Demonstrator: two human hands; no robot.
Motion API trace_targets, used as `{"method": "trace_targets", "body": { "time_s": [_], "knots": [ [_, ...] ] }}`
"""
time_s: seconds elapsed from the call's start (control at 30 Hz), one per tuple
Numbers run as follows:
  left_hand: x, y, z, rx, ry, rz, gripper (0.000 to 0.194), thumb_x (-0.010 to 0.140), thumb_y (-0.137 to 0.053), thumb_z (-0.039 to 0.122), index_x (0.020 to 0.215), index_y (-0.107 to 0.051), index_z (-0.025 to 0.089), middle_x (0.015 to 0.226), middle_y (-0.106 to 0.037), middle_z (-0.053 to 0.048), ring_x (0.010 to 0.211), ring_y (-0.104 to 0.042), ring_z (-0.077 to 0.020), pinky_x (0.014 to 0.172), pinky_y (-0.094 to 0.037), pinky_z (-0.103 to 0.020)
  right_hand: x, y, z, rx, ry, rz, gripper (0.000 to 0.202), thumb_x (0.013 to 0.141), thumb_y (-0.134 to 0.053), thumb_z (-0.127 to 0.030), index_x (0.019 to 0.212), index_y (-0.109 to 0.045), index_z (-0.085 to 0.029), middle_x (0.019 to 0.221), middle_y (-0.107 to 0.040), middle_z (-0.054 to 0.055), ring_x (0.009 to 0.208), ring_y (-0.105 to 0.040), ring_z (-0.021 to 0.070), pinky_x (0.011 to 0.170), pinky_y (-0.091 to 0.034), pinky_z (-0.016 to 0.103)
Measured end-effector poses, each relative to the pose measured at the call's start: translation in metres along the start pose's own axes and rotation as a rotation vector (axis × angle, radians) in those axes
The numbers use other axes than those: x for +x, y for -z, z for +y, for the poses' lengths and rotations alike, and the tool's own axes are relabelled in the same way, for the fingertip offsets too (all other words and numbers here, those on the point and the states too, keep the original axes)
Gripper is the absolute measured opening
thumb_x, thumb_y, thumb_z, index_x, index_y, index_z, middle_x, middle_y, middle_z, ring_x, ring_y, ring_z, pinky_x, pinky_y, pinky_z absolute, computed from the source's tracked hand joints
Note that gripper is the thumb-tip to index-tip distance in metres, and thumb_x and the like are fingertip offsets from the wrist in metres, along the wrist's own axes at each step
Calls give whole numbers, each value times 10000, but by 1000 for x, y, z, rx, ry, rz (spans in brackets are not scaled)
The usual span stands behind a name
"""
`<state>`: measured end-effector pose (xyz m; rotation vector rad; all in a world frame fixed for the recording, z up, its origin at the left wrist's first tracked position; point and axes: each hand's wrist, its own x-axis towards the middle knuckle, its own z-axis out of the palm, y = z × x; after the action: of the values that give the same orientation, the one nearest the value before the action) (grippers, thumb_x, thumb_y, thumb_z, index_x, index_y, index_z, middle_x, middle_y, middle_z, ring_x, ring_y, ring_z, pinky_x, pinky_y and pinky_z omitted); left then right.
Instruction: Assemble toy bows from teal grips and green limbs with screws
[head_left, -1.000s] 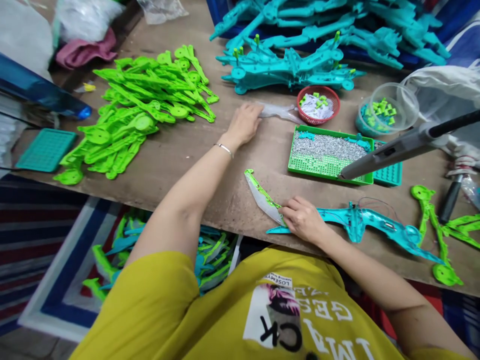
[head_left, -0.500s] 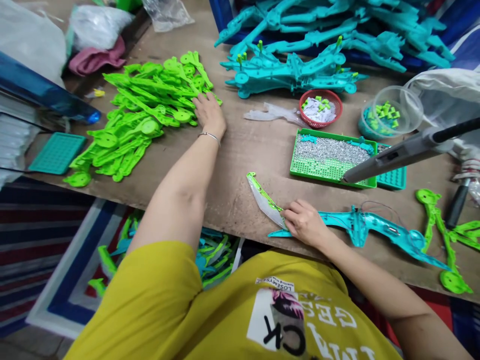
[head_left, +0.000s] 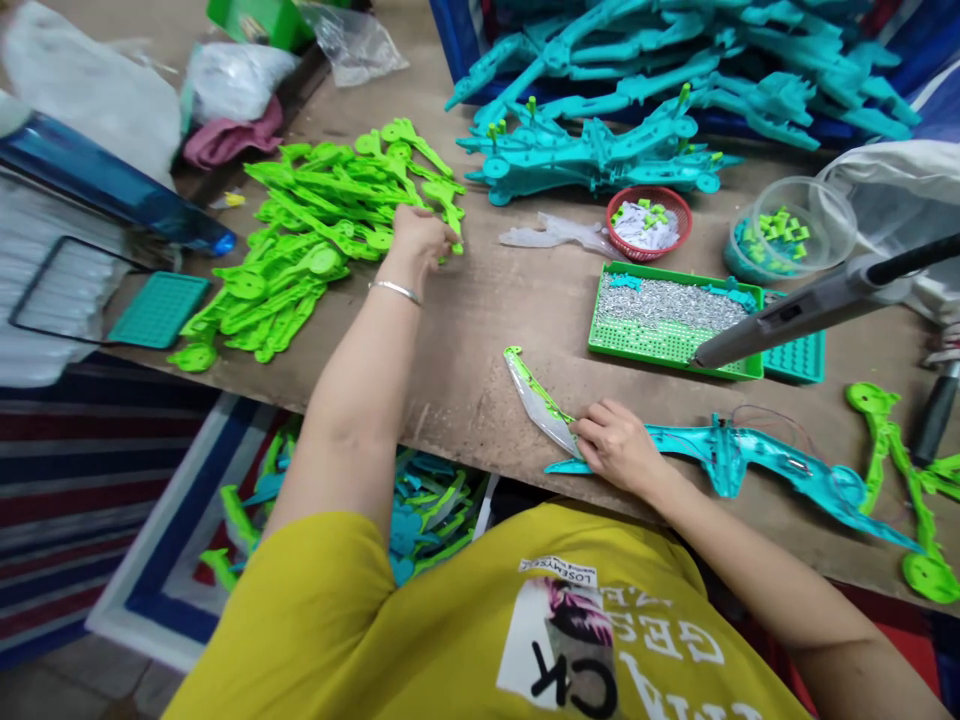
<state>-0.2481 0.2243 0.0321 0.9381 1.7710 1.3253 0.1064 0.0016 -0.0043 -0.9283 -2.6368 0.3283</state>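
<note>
My left hand (head_left: 421,238) is at the right side of a pile of lime-green plastic parts (head_left: 300,265), its fingers closed on one long green part (head_left: 448,200) at the pile's edge. At the table's front edge, my right hand (head_left: 619,447) is closed over the left end of a teal bow-shaped plastic half (head_left: 772,455) with thin wires on it. From its fingers sticks out a curved translucent piece (head_left: 541,412) with a green strip (head_left: 534,378) along its edge. My right fingertips hide where these pieces meet.
A green tray of screws (head_left: 667,310) lies beyond my right hand, with a grey electric screwdriver (head_left: 780,325) over it. Behind stand a red basket (head_left: 649,250) and a clear tub (head_left: 750,265). Teal frames (head_left: 600,155) are stacked at the back; green parts (head_left: 889,450) lie right.
My left hand has gone from lying stretched over the green pile to gripping a part at its right edge. My right hand stays in place; the view has shifted slightly.
</note>
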Motion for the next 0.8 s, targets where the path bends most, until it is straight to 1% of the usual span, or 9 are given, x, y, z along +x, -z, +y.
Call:
{"method": "trace_targets", "body": {
  "time_s": [0.1,0.2,0.3,0.37,0.47,0.53,0.63,0.73,0.8],
  "knots": [
    [-41,14,-4,-31,176,-25,484,644,-665,-137,983,-488,158,871,-668,-22,771,-667,-140,785,-564,-327,-1,-2,1,5,12,30,137,913,-623,-119,853,-718,-197,819,-671,46,807,-518,202,757,-414,317],
    [-86,27,-13,-87,233,-87,494,584,-636,-124,1005,-572,127,893,-721,-59,709,-674,-122,664,-532,-241,-1,-1,2,11,23,39,148,919,-614,-120,852,-721,-197,821,-684,47,792,-528,200,741,-421,319],
    [-126,44,-22,-135,250,-105,482,564,-673,-62,1009,-632,121,897,-730,-57,631,-638,-98,593,-514,-222,0,2,1,1,14,9,153,913,-610,-118,856,-728,-197,820,-693,50,793,-554,203,741,-437,319],
    [-147,59,-26,-160,208,-84,492,555,-741,-12,1014,-648,139,879,-728,-35,644,-642,-96,591,-519,-208,2,6,0,1,-4,-31,167,906,-595,-110,880,-737,-194,845,-709,60,808,-578,213,747,-454,324],
    [-175,81,-29,-174,40,-56,543,522,-884,100,1022,-680,159,884,-749,-42,744,-692,-116,636,-547,-188,5,14,-2,59,-43,-98,202,895,-569,-105,932,-753,-180,902,-732,82,840,-616,228,767,-487,336],
    [-190,92,-29,-209,-30,-56,583,492,-942,165,1020,-696,173,868,-759,-38,771,-706,-120,668,-574,-183,7,18,-2,135,-67,-118,211,888,-563,-114,950,-759,-166,951,-746,99,869,-646,232,799,-512,342],
    [-208,96,-26,-292,-66,-25,649,455,-986,232,1036,-696,215,791,-761,5,684,-691,-111,633,-602,-197,8,21,-1,253,-103,-104,218,876,-562,-126,963,-760,-151,1008,-762,113,910,-685,230,845,-538,342],
    [-218,88,-24,-343,-77,11,665,469,-996,322,1056,-683,298,740,-758,62,603,-660,-103,591,-599,-221,8,20,0,323,-141,-95,230,860,-560,-119,968,-759,-159,1019,-773,108,929,-707,223,869,-551,338],
    [-221,80,-24,-330,-54,22,616,517,-982,375,1049,-672,354,770,-771,81,647,-677,-118,623,-604,-254,7,21,0,350,-155,-110,241,854,-554,-110,973,-756,-164,1033,-776,106,951,-716,221,896,-555,342]
  ]
}}
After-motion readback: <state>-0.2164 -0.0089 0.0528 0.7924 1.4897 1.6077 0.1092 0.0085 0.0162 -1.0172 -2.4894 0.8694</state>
